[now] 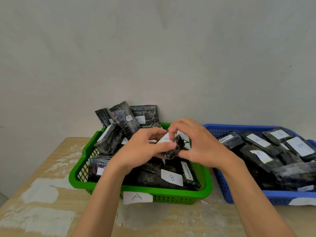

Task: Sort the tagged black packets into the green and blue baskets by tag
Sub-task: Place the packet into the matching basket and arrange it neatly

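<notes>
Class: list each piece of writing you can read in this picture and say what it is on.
"A": paper label on the green basket
"B": tag on a packet in it
"COMPLETED": strip beside it
"B": tag on the held packet
Blue basket tags: blurred

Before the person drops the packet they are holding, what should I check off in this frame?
1. Packet gripped by both the left hand and the right hand: ok.
2. Tag on the held packet readable: it looks like B, partly covered by fingers: cannot tell for sure.
3. Green basket carries an A label: ok.
4. Blue basket label readable: cut off at the frame edge, cannot tell.
5. Hands are over the right basket for a B tag: they hover over the green one, not ok.
6. Green basket holds only A packets: a B-tagged packet lies in it, not ok.
</notes>
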`<state>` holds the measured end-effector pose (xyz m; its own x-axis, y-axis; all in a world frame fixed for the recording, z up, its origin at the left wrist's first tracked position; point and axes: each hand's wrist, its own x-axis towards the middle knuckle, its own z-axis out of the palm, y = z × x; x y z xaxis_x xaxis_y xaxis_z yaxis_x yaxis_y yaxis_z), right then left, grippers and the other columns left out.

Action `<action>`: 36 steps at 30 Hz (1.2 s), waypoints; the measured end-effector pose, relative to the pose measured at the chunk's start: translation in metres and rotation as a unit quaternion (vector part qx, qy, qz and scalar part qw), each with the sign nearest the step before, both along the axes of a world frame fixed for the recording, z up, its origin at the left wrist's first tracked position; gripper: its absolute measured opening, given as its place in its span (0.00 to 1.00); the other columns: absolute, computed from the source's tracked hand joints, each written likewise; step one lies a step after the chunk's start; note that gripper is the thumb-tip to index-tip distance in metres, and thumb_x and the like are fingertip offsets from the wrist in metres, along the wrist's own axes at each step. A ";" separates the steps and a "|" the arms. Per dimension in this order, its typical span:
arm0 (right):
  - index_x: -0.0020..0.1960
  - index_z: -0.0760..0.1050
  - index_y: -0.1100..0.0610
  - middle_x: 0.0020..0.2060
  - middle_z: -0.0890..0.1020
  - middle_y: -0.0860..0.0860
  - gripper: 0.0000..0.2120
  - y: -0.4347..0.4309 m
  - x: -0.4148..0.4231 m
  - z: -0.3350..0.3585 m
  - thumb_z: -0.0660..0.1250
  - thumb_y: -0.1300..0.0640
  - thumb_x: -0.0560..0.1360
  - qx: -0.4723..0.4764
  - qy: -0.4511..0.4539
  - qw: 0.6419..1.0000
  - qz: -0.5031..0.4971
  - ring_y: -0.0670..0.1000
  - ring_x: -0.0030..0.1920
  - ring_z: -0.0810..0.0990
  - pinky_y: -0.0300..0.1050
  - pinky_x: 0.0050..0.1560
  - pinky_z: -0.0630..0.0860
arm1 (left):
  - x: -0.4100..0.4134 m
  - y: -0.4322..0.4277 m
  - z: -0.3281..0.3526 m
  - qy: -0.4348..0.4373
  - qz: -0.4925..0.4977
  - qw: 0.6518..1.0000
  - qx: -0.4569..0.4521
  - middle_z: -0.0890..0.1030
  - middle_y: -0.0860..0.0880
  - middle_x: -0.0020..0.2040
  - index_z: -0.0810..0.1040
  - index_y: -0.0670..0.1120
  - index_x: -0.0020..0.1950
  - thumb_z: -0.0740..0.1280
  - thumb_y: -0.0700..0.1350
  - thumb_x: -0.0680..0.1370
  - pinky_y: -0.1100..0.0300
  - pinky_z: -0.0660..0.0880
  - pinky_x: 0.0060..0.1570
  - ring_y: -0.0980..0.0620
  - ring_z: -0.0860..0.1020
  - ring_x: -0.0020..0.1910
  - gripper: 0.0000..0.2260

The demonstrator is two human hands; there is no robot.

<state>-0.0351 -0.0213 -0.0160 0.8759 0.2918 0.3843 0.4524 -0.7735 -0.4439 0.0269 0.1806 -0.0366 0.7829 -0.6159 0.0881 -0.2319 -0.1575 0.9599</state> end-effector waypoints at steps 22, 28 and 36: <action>0.43 0.84 0.44 0.33 0.86 0.46 0.08 -0.018 -0.025 0.039 0.69 0.47 0.66 -0.052 0.169 0.960 -0.216 0.48 0.35 0.85 0.46 0.42 0.81 | 0.027 0.030 0.004 -0.171 0.163 0.970 0.060 0.82 0.58 0.56 0.81 0.61 0.59 0.82 0.51 0.68 0.58 0.78 0.50 0.55 0.82 0.52 0.21; 0.48 0.89 0.48 0.41 0.89 0.56 0.17 -0.071 -0.036 0.040 0.69 0.68 0.79 0.243 0.146 0.947 -0.148 0.53 0.35 0.87 0.41 0.39 0.85 | 0.022 0.022 0.002 -0.178 0.179 0.967 0.044 0.84 0.63 0.49 0.80 0.62 0.57 0.81 0.53 0.69 0.63 0.75 0.46 0.61 0.81 0.48 0.19; 0.44 0.89 0.51 0.38 0.88 0.52 0.20 -0.145 -0.079 0.051 0.67 0.72 0.78 0.403 -0.064 0.895 -0.181 0.52 0.37 0.86 0.43 0.41 0.85 | -0.003 -0.015 0.002 -0.192 0.152 0.969 -0.003 0.84 0.62 0.53 0.81 0.59 0.60 0.81 0.50 0.70 0.62 0.80 0.51 0.61 0.83 0.52 0.20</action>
